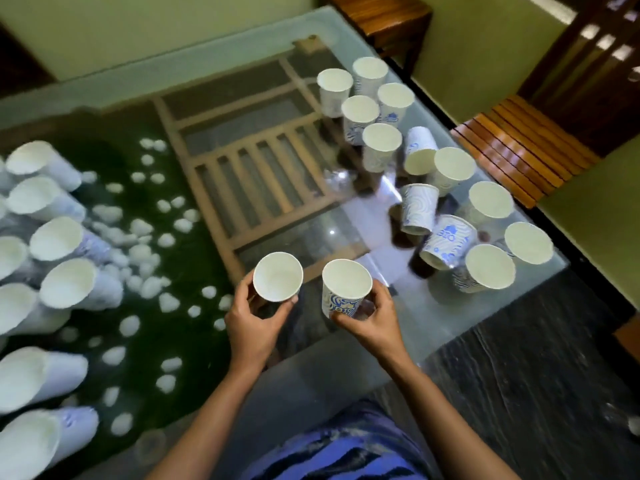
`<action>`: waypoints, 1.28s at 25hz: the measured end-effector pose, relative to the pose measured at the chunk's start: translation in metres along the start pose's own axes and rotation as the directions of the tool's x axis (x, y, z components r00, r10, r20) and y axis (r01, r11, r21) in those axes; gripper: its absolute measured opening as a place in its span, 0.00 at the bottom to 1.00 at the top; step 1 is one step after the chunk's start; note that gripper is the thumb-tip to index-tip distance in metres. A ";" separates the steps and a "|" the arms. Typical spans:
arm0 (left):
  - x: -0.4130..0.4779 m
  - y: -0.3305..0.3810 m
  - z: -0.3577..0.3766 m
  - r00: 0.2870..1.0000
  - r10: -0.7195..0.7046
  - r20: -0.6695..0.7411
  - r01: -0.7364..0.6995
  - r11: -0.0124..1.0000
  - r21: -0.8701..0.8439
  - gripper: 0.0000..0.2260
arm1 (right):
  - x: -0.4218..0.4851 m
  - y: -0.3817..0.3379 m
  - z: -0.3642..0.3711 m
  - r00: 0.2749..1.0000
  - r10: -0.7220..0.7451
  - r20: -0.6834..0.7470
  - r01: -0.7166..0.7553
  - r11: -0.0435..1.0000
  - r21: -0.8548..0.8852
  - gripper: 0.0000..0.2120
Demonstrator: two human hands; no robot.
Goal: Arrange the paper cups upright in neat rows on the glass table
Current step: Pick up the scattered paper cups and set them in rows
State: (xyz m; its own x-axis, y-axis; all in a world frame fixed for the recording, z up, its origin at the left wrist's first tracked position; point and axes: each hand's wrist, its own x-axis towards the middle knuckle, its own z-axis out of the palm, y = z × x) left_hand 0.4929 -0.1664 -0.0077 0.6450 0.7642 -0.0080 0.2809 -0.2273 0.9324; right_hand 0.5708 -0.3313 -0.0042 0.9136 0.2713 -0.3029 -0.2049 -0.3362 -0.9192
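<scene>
My left hand (254,327) grips a white paper cup (277,277) upright above the near part of the glass table (426,317). My right hand (372,322) holds a second upright paper cup with blue print (346,289) just beside it. At the left edge several cups (65,282) stand upright in rows. On the right side stands a looser group of upright cups (374,98), and among them a tipped cup (417,209) and another tipped cup (446,242) lie on their sides.
Under the glass lie a green bed with white pebbles (138,237) and a wooden frame (249,174). Wooden slatted chairs (519,147) stand beyond the table's right edge. A dark stone floor (519,375) lies at the near right.
</scene>
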 end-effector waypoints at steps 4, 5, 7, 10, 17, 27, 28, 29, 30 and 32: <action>-0.023 -0.026 -0.066 0.975 -0.052 -0.218 0.065 0.996 0.056 0.30 | -0.003 -0.014 0.055 0.975 -0.100 0.200 0.124 0.986 -0.113 0.33; -0.029 -0.032 -0.078 0.963 -0.062 -0.263 0.081 0.995 0.062 0.30 | -0.003 -0.014 0.066 0.964 -0.111 0.243 0.148 0.980 -0.136 0.33; -0.040 -0.044 -0.106 0.923 -0.111 -0.367 0.131 0.991 0.030 0.30 | -0.004 -0.019 0.099 0.926 -0.130 0.355 0.203 0.963 -0.177 0.34; -0.055 -0.057 -0.133 0.862 -0.148 -0.484 0.162 0.987 -0.013 0.30 | -0.008 -0.029 0.146 0.843 -0.156 0.515 0.292 0.937 -0.193 0.34; -0.075 -0.078 -0.160 0.790 -0.159 -0.592 0.174 0.984 -0.033 0.30 | -0.018 -0.059 0.231 0.635 -0.244 0.733 0.531 0.827 -0.185 0.33; -0.078 -0.082 -0.163 0.794 -0.234 -0.561 0.226 0.970 -0.085 0.33 | -0.021 -0.059 0.272 0.570 -0.263 0.779 0.566 0.812 -0.140 0.32; -0.080 -0.083 -0.164 0.798 -0.252 -0.547 0.234 0.967 -0.105 0.34 | -0.022 -0.059 0.271 0.570 -0.264 0.778 0.560 0.818 -0.133 0.33; -0.081 -0.083 -0.164 0.802 -0.268 -0.534 0.241 0.963 -0.121 0.34 | -0.023 -0.059 0.269 0.572 -0.264 0.776 0.549 0.826 -0.124 0.34; -0.082 -0.084 -0.164 0.805 -0.277 -0.525 0.245 0.961 -0.131 0.34 | -0.024 -0.059 0.266 0.577 -0.263 0.773 0.538 0.835 -0.118 0.34; -0.085 -0.084 -0.165 0.810 -0.280 -0.514 0.250 0.960 -0.129 0.34 | -0.025 -0.057 0.258 0.601 -0.253 0.758 0.520 0.844 -0.131 0.35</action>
State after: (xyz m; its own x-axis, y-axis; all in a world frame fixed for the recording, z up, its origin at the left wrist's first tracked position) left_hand 0.2968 -0.1126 -0.0259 0.0782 0.9935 -0.0821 0.3396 0.0508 0.9392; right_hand 0.4688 -0.0868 -0.0089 0.3345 0.9319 -0.1403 0.3482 -0.2606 -0.9005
